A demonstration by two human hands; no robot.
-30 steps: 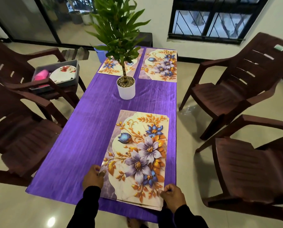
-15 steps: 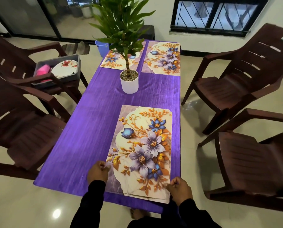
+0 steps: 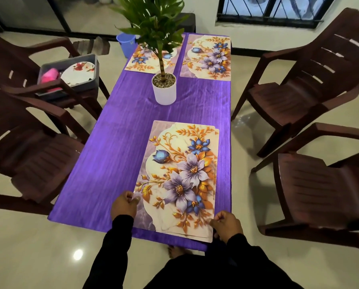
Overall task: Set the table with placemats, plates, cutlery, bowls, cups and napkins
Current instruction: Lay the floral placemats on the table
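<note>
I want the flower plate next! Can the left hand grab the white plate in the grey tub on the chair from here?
Probably not without stepping over. The left hand is pinching the near floral placemat, and the white flowered plate sits in the grey tub on a brown chair beside the table's far half.

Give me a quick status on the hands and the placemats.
Left hand and right hand pinch near corners of stacked placemats. Two placemats laid at far end. Potted plant mid-table, clear of the stack.
</note>
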